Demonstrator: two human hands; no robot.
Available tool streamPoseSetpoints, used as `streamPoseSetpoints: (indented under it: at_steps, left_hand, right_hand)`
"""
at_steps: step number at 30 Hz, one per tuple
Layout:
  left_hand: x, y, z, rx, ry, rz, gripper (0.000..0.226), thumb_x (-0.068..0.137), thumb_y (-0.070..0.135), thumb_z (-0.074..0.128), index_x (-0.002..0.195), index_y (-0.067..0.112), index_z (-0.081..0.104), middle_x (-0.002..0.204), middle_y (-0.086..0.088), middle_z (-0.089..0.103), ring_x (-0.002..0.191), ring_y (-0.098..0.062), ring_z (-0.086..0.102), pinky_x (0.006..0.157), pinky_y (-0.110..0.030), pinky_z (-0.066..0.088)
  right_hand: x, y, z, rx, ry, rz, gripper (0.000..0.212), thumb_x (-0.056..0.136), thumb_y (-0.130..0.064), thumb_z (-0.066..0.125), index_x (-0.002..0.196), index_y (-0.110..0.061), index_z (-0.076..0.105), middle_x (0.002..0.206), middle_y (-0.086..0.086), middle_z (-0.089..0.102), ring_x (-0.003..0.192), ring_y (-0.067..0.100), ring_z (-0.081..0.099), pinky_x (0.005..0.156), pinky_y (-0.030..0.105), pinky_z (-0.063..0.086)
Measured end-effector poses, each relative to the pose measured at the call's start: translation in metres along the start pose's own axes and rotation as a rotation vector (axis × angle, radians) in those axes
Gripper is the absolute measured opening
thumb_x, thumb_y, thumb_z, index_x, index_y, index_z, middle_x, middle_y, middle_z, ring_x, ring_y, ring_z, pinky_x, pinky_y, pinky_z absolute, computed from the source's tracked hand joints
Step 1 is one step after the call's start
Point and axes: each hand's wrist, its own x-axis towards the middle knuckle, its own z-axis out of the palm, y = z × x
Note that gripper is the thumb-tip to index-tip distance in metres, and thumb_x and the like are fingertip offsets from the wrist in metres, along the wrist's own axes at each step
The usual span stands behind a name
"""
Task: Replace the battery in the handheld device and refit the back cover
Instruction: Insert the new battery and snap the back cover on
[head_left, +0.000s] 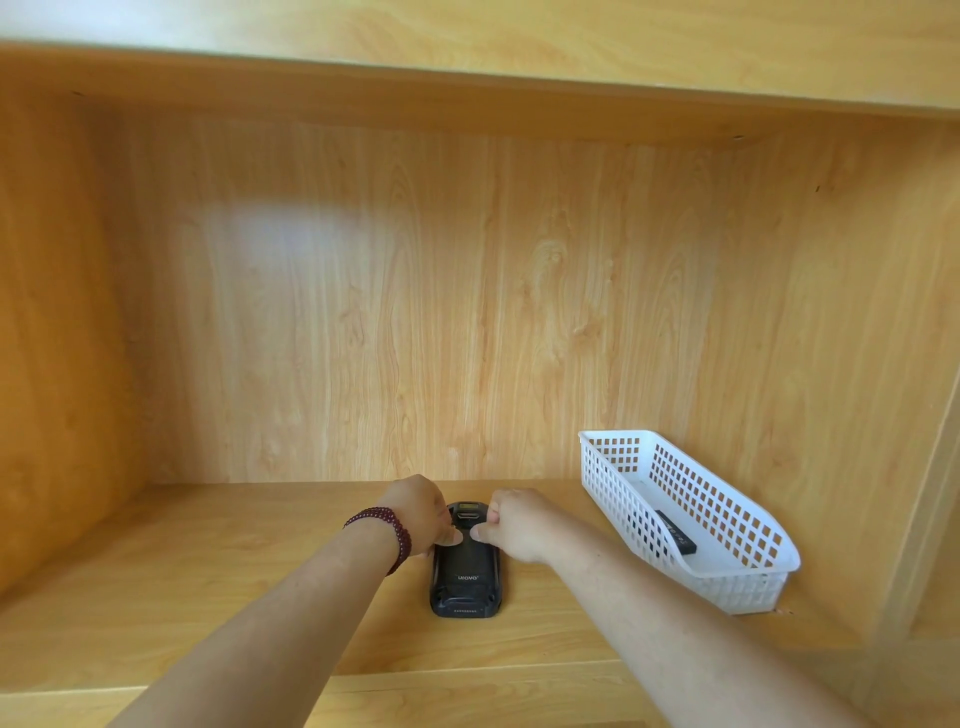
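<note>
A black handheld device (466, 577) lies face down on the wooden shelf, its back cover with the printed logo facing up. My left hand (415, 514) grips the device's upper left side, thumb pressing on the back cover. My right hand (519, 525) grips the upper right side, its thumb also on the cover, beside the left thumb. The fingers of both hands curl round the device's far end. A dark flat battery (675, 532) lies inside the white basket on the right.
A white slotted plastic basket (727, 577) stands on the shelf at the right, against the cabinet's side wall. The wooden back panel rises just behind the device. A beaded bracelet (387, 530) sits on my left wrist. The shelf's front edge runs below my forearms.
</note>
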Motion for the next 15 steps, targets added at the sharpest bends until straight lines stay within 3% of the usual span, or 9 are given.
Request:
streamPoseSetpoints:
  at_steps: [4,7,9,11,15]
  left_hand:
    - [0.006,-0.003,0.000,-0.220,-0.077,-0.071,0.034,0.088,0.035,0.065,0.105,0.005,0.065,0.098,-0.012,0.074,0.072,-0.020,0.068,0.089,-0.035,0.056]
    - [0.008,-0.002,-0.001,-0.329,-0.128,-0.156,0.029,0.089,0.029,0.066,0.098,0.003,0.061,0.083,-0.006,0.066,0.058,-0.018,0.062,0.061,-0.027,0.059]
    - [0.012,-0.001,-0.002,-0.347,-0.147,-0.187,0.026,0.086,0.027,0.070,0.092,0.005,0.059,0.080,-0.006,0.062,0.055,-0.017,0.060,0.046,-0.023,0.053]
    - [0.016,-0.001,-0.003,-0.346,-0.174,-0.204,0.026,0.085,0.027,0.072,0.089,0.004,0.059,0.080,-0.007,0.062,0.055,-0.017,0.060,0.042,-0.022,0.051]
    - [0.017,0.001,-0.005,-0.349,-0.206,-0.204,0.024,0.087,0.026,0.069,0.091,0.005,0.058,0.083,-0.007,0.062,0.055,-0.016,0.059,0.043,-0.021,0.052]
  right_hand:
    - [0.005,0.006,0.005,0.179,0.003,0.093,0.031,0.093,-0.040,0.061,0.096,-0.009,0.062,0.087,0.006,0.065,0.076,0.020,0.059,0.073,0.032,0.049]
    - [0.014,0.006,0.006,0.278,-0.053,0.201,0.045,0.089,-0.040,0.067,0.113,-0.003,0.061,0.090,0.010,0.071,0.069,0.019,0.062,0.071,0.031,0.054]
    - [0.020,0.005,0.005,0.336,-0.092,0.253,0.048,0.089,-0.037,0.069,0.117,0.001,0.059,0.083,0.008,0.065,0.064,0.015,0.061,0.060,0.024,0.051]
    - [0.023,0.004,0.004,0.381,-0.128,0.289,0.047,0.091,-0.032,0.068,0.119,0.004,0.056,0.078,0.008,0.058,0.059,0.012,0.057,0.052,0.019,0.046]
    - [0.028,0.005,0.005,0.401,-0.149,0.308,0.041,0.092,-0.032,0.068,0.113,0.001,0.056,0.077,0.008,0.057,0.058,0.010,0.056,0.056,0.019,0.047]
